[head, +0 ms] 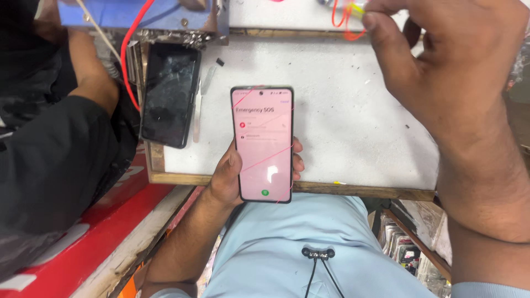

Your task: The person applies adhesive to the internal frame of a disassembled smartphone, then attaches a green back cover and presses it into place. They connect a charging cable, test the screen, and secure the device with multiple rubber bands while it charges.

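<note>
My left hand [227, 175] grips a smartphone [263, 143] upright over the near edge of the white work board [342, 110]. Its screen is lit pink, with thin red lines crossing it. My right hand [441, 66] is raised at the top right, fingers curled, the fingertips pinching something small and yellowish by a loop of red wire [343, 22]. What exactly it pinches is too small to tell.
A second phone [170, 94] with a dark, scuffed screen lies face up at the board's left edge, a thin metal tool [197, 116] beside it. Another person's arm in a black sleeve [61, 149] rests at the left. A red wire [128, 55] hangs there. Earphones [318, 254] dangle on my shirt.
</note>
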